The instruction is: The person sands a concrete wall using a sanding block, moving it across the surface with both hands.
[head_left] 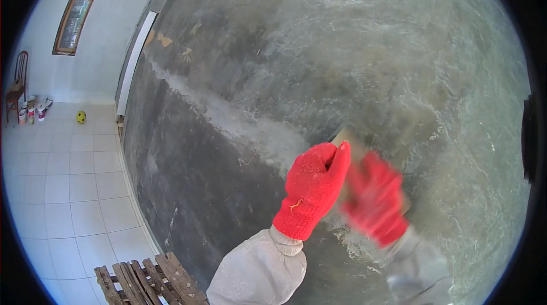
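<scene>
A flat tan board (354,144), partly hidden by my hands, lies against a grey, streaky plastered wall (273,77). Wearing a red knit glove, my left hand (314,182) is closed at the board's left edge, thumb pointing up. My right hand (377,198), also in a red glove, is blurred by motion and lies over the middle of the board with its fingers curled. Any handle on the board is hidden. Pale, rough plaster shows just below my right hand, and a lighter band runs up the wall to the left.
Weathered wooden slats (149,279) stand at the lower left above white floor tiles (85,182). A white strip (135,62) runs along the wall's far edge. Farther off are a chair (17,88), several small containers (32,112), a yellow ball (81,117) and a framed window (74,24).
</scene>
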Demonstrator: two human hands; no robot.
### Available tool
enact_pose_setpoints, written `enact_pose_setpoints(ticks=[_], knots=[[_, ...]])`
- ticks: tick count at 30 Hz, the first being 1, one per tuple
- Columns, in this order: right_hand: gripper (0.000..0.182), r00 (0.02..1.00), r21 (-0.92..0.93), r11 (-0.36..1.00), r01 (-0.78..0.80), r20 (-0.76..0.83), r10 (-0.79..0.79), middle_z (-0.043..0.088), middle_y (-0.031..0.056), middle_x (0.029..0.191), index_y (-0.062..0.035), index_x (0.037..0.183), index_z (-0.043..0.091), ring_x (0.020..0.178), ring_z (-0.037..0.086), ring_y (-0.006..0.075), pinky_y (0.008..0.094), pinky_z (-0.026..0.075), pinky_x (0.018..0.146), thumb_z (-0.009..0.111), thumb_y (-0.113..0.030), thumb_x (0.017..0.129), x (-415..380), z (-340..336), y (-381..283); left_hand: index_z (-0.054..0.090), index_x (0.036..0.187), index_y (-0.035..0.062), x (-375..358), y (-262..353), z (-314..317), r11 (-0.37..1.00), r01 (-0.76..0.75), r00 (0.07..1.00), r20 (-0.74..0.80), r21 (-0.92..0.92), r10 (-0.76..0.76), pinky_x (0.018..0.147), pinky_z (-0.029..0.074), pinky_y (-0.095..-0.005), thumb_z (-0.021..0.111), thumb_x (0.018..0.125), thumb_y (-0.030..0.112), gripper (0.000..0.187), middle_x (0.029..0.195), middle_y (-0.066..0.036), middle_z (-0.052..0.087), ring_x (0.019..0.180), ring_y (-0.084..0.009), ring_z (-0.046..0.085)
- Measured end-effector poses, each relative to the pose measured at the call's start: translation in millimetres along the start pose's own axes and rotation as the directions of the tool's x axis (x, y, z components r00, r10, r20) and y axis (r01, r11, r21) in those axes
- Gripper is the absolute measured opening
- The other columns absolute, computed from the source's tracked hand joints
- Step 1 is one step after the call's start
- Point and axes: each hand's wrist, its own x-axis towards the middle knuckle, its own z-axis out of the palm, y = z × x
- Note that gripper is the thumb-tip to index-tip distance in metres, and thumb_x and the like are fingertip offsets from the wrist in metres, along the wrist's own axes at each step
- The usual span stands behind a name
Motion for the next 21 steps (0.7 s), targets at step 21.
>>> enact_pose_setpoints(ticks=[21], knots=[[0.071, 0.932, -0.214, 0.936, -0.279, -0.297, 0.21, 0.047, 0.019, 0.133, -0.0165, 0.136, 0.053, 0.111, 0.052, 0.0362, 0.0433, 0.045, 0.09, 0.073, -0.042, 0.073, 113, -9, 47, 0.057, 0.071, 0.002, 1, 11, 4, 0.954, -0.247, 0.957, -0.196, -0.168, 0.213, 0.061, 0.039, -0.0298, 0.052, 0.101, 0.019, 0.035, 0.066, -0.004, 0.053, 0.063, -0.0126, 0.047]])
